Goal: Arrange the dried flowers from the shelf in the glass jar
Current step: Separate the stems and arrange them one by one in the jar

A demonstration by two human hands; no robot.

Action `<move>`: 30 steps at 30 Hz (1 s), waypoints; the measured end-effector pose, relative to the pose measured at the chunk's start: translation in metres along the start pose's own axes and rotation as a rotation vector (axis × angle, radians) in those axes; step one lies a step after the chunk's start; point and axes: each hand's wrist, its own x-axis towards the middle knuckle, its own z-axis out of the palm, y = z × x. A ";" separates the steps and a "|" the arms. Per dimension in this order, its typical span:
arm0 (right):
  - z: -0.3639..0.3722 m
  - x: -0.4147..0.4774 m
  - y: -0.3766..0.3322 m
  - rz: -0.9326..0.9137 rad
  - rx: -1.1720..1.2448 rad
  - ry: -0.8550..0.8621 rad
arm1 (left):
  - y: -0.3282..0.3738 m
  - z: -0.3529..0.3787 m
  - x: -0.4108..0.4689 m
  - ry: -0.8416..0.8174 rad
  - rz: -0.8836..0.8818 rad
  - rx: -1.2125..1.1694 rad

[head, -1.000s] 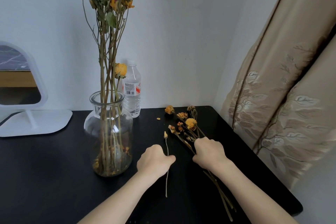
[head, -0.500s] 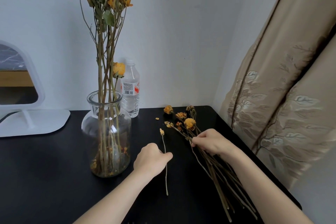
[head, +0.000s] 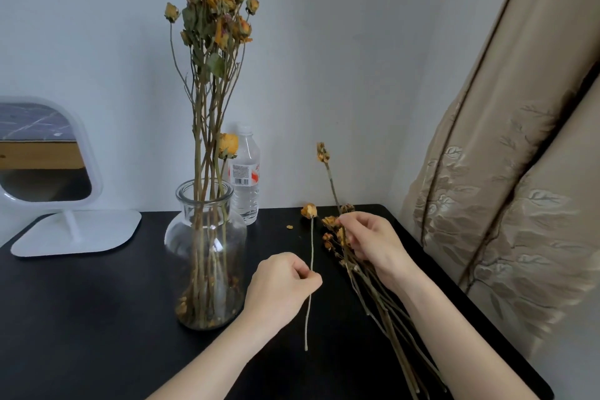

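Now the left hand (head: pixel 282 286) pinches 1 stem (head: pixel 311 247) mid-length, bloom pointing away, with the glass jar (head: pixel 177 239) just to its left; the right hand (head: pixel 373 243) pinches a second stem (head: pixel 331 178) above the bunch (head: pixel 383 312) on the worktop (head: pixel 97 318).

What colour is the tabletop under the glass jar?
The tabletop is black; the head view shows it best.

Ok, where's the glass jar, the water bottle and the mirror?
glass jar (head: pixel 178 243), head view, on its bare left glass wall.
water bottle (head: pixel 245 174), head view, on its paper label.
mirror (head: pixel 42 156), head view, on the middle of its shiny face.
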 end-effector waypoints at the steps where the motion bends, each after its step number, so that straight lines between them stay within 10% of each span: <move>1: 0.002 -0.001 -0.005 -0.030 0.035 0.013 | 0.005 -0.006 -0.005 0.003 0.046 -0.001; 19: 0.061 -0.006 -0.132 -0.363 0.288 0.040 | 0.061 -0.198 0.011 0.631 0.425 -0.184; 30: 0.070 -0.006 -0.129 -0.358 0.268 0.032 | 0.034 -0.184 0.049 0.548 0.272 0.006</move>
